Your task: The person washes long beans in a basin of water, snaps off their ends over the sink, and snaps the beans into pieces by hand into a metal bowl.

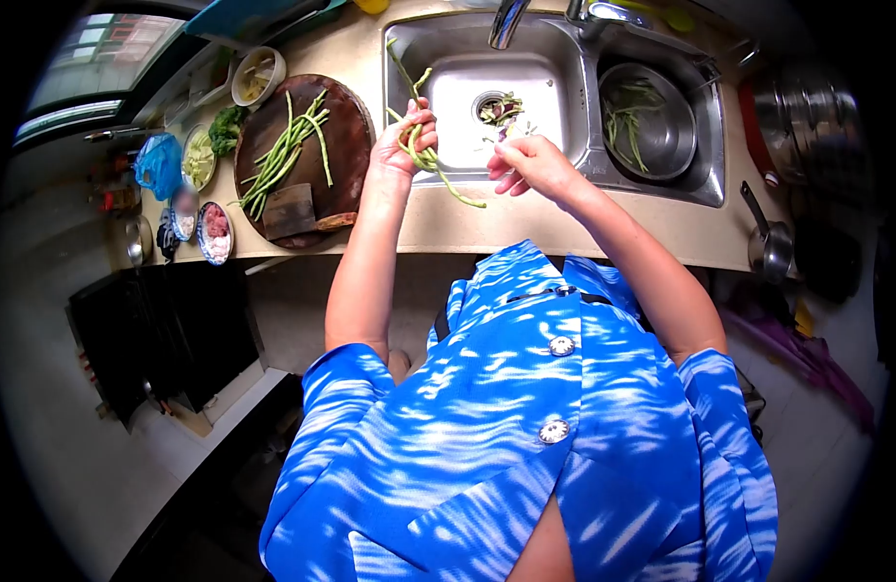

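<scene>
Nearest to the camera, blue-and-white shirt (564, 398) with round buttons. Beyond it, at the wall of the left sink basin (457, 97), left grip (409, 138) closed around a few long green beans (426, 162), with one end pointing up and another hanging over the front rim. Just beside, not touching, right grip (537, 163) with bent fingers and thumb near the forefinger; cannot tell about any small piece pinched there. Judging from scraps (503, 109) around the drain, probably at the step of trimming or snapping beans by hand. For the next move, seems necessary to bring the right fingertips to a bean end and hold steady with the left. On the tabletop (681, 233), more loose beans (291, 145) on a round board (356, 126), beside a cleaver (291, 211); some green pieces (627, 116) inside a steel pan (669, 136) in the right basin, so apparently only partly done. Hard to count: the held beans. Mostly covered, the drain; cut off at the top, the faucet (507, 24); very dark, the space under the tabletop.
</scene>
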The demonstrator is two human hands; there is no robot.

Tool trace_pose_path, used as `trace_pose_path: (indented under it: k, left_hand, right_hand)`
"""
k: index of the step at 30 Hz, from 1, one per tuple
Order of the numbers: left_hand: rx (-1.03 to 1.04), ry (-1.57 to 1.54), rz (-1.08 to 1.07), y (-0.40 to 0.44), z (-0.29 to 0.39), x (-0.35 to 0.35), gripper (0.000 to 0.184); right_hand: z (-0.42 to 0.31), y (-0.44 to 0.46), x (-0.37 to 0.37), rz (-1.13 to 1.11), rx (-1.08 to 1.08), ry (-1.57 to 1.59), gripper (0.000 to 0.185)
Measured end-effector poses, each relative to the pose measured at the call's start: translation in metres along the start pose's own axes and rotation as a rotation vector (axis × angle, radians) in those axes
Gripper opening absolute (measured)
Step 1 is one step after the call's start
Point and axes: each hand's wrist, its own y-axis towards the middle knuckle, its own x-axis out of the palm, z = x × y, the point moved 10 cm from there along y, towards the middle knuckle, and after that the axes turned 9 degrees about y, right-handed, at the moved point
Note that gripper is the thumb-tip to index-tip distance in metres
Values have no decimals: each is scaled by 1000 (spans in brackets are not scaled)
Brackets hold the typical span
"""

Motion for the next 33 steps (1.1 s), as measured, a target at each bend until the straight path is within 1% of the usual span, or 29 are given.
trace_pose_path:
  k: [2, 4, 5, 7, 8, 9, 10, 11, 12, 13, 14, 15, 16, 17, 18, 19, 20, 21, 22, 24, 26, 28, 30, 31, 33]
  left_hand:
    - [8, 14, -2, 3, -1, -1, 16]
    - [1, 2, -8, 3, -4, 3, 16]
    - [1, 13, -15, 3, -5, 5, 17]
    - [27, 48, 13, 4, -5, 4, 17]
    - [54, 82, 40, 4, -4, 3, 17]
    - [59, 91, 37, 4, -5, 5, 13]
    - [58, 92, 35, 4, -7, 6, 13]
    - [87, 160, 70, 4, -7, 4, 12]
    - [117, 230, 102, 5, -5, 4, 17]
    - [115, 235, 147, 5, -7, 2, 19]
    - [111, 239, 137, 6, -9, 4, 19]
    - [149, 346, 207, 6, -4, -3, 19]
    - [179, 452, 271, 5, -3, -1, 19]
    - [231, 562, 394, 0, 3, -2, 17]
    - [229, 565, 381, 1, 2, -5, 18]
    - [237, 567, 375, 4, 1, -6, 19]
    - [244, 596, 469, -2, -5, 2, 18]
    - [242, 648, 427, -1, -12, 9, 18]
    - [215, 665, 418, 2, -22, 18, 20]
    - [142, 723, 406, 8, -46, 36, 21]
    - [58, 786, 359, 23, -74, 51, 22]
    - [-23, 898, 277, 42, -106, 72, 25]
    - [-98, 997, 266, 66, -134, 89, 24]
    - [-137, 1023, 245, 80, -150, 101, 23]
    - [-192, 1101, 235, 121, -176, 109, 23]
  right_hand:
    - [-9, -6, 9, -1, -67, -16, 28]
    - [-21, -11, 16, 2, -120, -9, 23]
    - [-19, -8, 18, 1, -122, -8, 23]
    - [-37, -7, 21, 33, -328, -116, 21]
    - [-37, -6, 22, 37, -330, -118, 21]
    - [-49, -10, 25, 82, -418, -190, 23]
    - [-59, -14, 28, 127, -504, -263, 26]
    - [-63, -15, 33, 116, -520, -285, 31]
    - [-63, -15, 35, 141, -517, -315, 31]
    - [-61, -10, 33, 181, -510, -342, 29]
    - [-57, -6, 30, 225, -502, -369, 27]
    - [-53, -4, 27, 218, -501, -346, 24]
    - [-50, -3, 24, 224, -543, -369, 19]
    - [-43, 0, 19, 236, -543, -356, 17]
    - [-36, 1, 12, 254, -543, -346, 16]
    - [-20, 6, 4, 199, -445, -193, 15]
    - [-7, 6, -3, 144, -351, -37, 15]
    - [7, 5, -9, 83, -225, 75, 17]
    - [14, -3, -18, 55, -144, 157, 24]
    - [22, -23, -39, 28, -70, 264, 30]
    - [34, -39, -71, 63, -56, 276, 32]
    - [52, -56, -120, 245, 2, 395, 30]
    - [79, -70, -176, 447, 25, 386, 27]
    - [84, -81, -199, 545, 10, 417, 24]
    - [90, -102, -238, 653, -41, 456, 22]
